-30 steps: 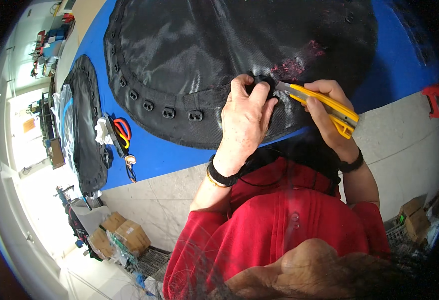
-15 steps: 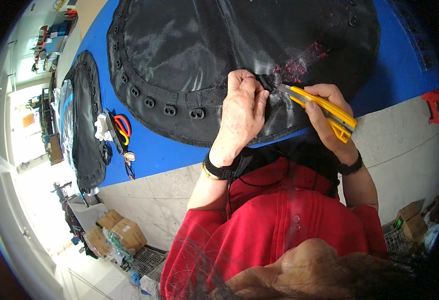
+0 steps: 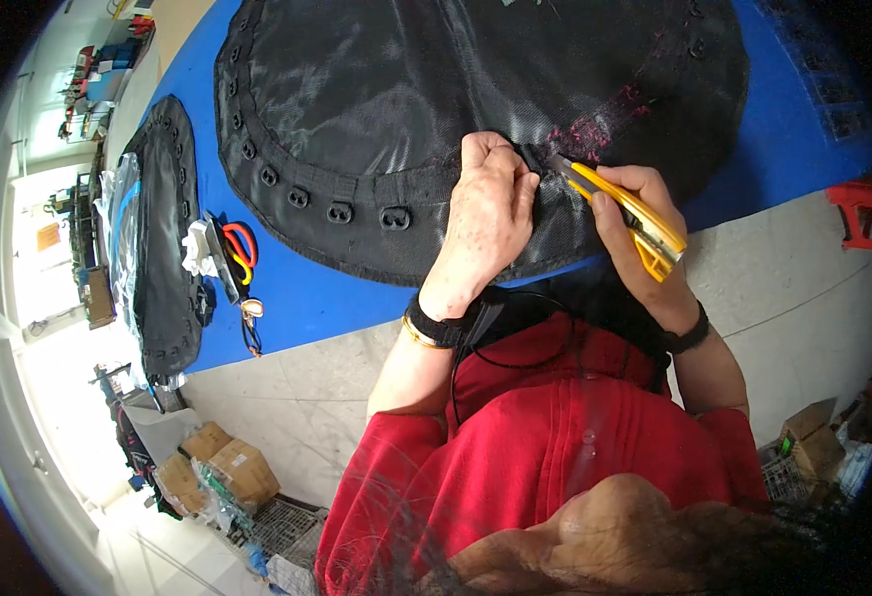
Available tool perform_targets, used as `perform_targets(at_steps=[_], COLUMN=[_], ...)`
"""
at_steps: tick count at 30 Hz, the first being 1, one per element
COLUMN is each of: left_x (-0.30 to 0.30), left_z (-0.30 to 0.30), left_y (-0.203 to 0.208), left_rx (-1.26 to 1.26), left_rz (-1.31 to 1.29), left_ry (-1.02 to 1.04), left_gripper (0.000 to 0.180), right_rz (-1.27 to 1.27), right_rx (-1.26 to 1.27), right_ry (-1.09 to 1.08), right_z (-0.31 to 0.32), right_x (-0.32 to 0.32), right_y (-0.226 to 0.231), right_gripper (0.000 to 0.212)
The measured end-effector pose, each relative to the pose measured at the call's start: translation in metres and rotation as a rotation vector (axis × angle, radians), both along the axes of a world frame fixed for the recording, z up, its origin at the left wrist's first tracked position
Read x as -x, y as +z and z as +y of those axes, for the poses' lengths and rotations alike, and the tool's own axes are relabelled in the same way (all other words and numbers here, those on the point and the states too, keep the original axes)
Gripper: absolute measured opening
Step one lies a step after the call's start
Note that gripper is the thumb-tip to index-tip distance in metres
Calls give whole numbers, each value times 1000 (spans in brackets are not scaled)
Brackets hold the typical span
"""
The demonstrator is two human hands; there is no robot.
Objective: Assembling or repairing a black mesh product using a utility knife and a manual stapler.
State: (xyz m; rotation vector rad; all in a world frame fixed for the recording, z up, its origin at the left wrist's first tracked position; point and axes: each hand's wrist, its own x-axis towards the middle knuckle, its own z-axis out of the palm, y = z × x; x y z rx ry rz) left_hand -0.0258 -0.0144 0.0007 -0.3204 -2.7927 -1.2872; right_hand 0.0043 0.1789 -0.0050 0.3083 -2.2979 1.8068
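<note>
A large rounded black mesh fabric piece [image 3: 357,119] lies before me. Small black plastic pieces [image 3: 394,218], each with two openings, line its border. My left hand [image 3: 486,214] pinches the fabric near its front edge, fingers curled and thumb pressed in. Exactly what lies under those fingertips is hidden. In my right hand [image 3: 645,288] is a yellow utility knife [image 3: 645,219], its blade out and pointing left at the fabric just beside my left thumb. Pink fibres or scraps [image 3: 595,135] are scattered on the fabric beyond the blade.
Blue covering [image 3: 302,313] spreads under the fabric. To the left lie red-and-orange-handled scissors [image 3: 241,253], a crumpled white scrap [image 3: 199,248] and another black fabric piece [image 3: 166,253] beside clear plastic. Cardboard boxes [image 3: 242,472] stand on the floor at lower left.
My right hand and the knife have shifted slightly left, the blade tip a little farther from me. My left hand keeps its pinch on the fabric.
</note>
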Motion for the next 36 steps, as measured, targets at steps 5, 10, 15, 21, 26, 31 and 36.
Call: perform_targets(at_steps=[5, 10, 15, 21, 26, 31, 36], left_x=[2, 3, 4, 4, 4, 4, 4], left_z=[1, -2, -4, -2, -2, -2, -2], left_y=[-1, -4, -6, -7, -5, -4, -5], left_rx=[17, 30, 46, 33, 44, 28, 12], left_rz=[38, 60, 58, 19, 40, 20, 44], left_ry=[-17, -36, -38, -24, -29, -26, -34], left_gripper=[13, 13, 15, 17, 16, 15, 15], right_rz=[41, 47, 42, 46, 8, 3, 136], right_rx=[-78, -101, -90, -72, -20, 31, -93], right_ry=[-29, -26, -15, 19, -7, -17, -73], right_z=[-4, -5, -3, 2, 3, -1, -6], right_x=[-9, -12, -12, -14, -14, -13, -9], right_y=[-1, -3, -1, -5, -3, -7, -8], right_gripper=[20, 20, 19, 17, 18, 20, 22])
